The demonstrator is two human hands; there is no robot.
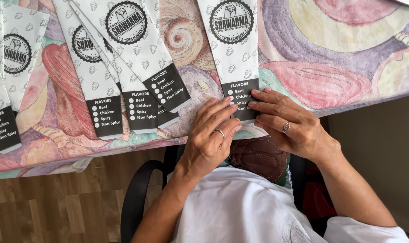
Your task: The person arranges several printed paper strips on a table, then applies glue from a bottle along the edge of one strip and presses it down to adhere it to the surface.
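A long white paper sleeve (231, 49) with a round black stamp and a black printed band at its near end lies flat at the table's near edge. My left hand (209, 141), ring on one finger, rests its fingertips on the left side of that black band. My right hand (287, 121), also ringed, presses flat fingers on the band's right side. Both hands hold the sleeve's end down against the colourful tablecloth (339, 54). My fingers cover part of the band.
Several more sleeves of the same kind (132, 49) lie fanned out to the left, and others (11, 67) at the far left edge. A brown cloth piece (258, 157) sits on my lap. A black chair arm (137, 193) and wooden floor (47, 202) show below.
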